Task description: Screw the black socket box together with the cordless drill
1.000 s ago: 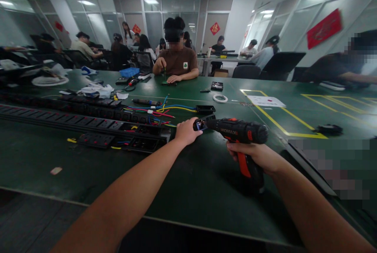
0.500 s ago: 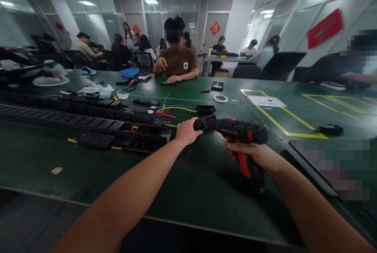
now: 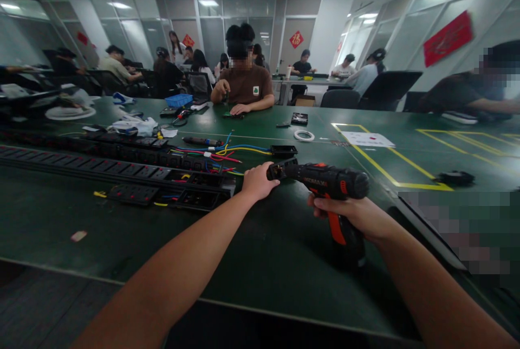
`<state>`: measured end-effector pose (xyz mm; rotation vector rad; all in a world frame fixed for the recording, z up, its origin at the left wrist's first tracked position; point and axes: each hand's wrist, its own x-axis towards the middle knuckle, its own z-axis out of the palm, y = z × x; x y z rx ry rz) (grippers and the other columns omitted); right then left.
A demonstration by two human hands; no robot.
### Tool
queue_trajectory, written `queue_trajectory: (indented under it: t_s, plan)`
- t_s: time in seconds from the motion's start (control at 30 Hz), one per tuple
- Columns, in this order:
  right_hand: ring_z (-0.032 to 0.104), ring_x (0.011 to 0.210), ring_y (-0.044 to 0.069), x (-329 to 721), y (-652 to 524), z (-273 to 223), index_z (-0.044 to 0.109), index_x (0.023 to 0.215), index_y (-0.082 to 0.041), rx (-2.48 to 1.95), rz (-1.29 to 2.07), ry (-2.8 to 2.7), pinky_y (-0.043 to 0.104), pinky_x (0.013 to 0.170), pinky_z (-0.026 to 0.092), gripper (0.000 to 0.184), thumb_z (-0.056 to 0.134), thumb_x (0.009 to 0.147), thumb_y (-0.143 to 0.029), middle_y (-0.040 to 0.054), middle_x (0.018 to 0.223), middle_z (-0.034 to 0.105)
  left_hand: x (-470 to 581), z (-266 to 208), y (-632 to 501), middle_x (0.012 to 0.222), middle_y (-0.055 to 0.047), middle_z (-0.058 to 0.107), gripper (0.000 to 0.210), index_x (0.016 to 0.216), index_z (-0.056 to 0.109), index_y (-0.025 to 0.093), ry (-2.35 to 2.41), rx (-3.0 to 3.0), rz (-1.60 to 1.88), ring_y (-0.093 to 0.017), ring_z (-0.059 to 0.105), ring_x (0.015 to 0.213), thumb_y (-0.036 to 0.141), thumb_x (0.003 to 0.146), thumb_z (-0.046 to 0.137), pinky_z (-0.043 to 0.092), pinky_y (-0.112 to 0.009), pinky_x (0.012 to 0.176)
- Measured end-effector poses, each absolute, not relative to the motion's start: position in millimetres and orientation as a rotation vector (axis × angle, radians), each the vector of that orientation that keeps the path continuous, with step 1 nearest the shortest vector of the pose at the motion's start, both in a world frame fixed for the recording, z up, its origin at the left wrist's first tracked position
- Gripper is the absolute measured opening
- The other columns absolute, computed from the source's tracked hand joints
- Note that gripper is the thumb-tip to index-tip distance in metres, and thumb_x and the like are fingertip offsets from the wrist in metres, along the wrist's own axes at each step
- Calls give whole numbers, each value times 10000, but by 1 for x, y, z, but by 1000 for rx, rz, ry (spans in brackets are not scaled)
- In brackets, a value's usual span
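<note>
Drill [image 3: 339, 181] points left at box [image 3: 277, 172]
In from the near bench edge [image 3: 260, 304], my left fingers [image 3: 265, 168] clamp the box, right fingers [image 3: 330, 205] the drill.

At 1 o'clock from the middle of the view, a red diamond-shaped sign [image 3: 296, 39] bears the character 福. Between 3 and 4 o'clock, blurred pale capitals along the side of the power drill [image 3: 335, 180] seem to read KOMAX, their ends unclear. Markings on the large red poster [image 3: 449, 38] at 2 o'clock, the smaller red diamond [image 3: 188, 39] at 11 o'clock and the white sheet [image 3: 368, 140] at 3 o'clock cannot be made out
</note>
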<state>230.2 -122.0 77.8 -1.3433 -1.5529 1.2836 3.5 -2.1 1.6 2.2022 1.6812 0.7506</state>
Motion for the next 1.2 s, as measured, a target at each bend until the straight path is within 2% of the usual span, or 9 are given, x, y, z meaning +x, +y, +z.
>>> queue_trajectory:
  t_s: [0.43, 0.73, 1.0, 1.2]
  plan:
    - [678, 797, 249, 232, -121, 80, 775, 951, -217, -1338, 1214, -1605, 397, 770, 550, 400, 865, 680, -498, 67, 932, 753, 3, 2, -2, 1359, -63, 706, 607, 1414, 574, 309, 1673, 2199, 754, -295, 644, 1261, 441, 860, 784, 440, -432, 1087]
    - [633, 664, 231, 233, -121, 77, 741, 877, -215, -1453, 1134, -1606, 359, 637, 470, 331, 823, 718, -493, 18, 669, 689, 3, 4, -3, 1354, -64, 710, 612, 1417, 580, 299, 1663, 2208, 761, -301, 650, 1252, 437, 857, 788, 452, -432, 1078]
    - [602, 621, 218, 232, -121, 79, 713, 773, -227, -1470, 1144, -1610, 356, 615, 452, 340, 831, 689, -535, 7, 639, 666, 4, -2, 1, 1371, -49, 700, 634, 1428, 566, 329, 1676, 2198, 753, -285, 635, 1280, 440, 852, 805, 440, -422, 1094]
    - [598, 620, 214, 232, -121, 78, 705, 758, -224, -1475, 1142, -1605, 356, 616, 444, 338, 830, 697, -532, 8, 635, 661, 3, -1, 0, 1355, -64, 710, 618, 1416, 581, 308, 1664, 2207, 767, -301, 648, 1259, 430, 851, 800, 451, -435, 1080]
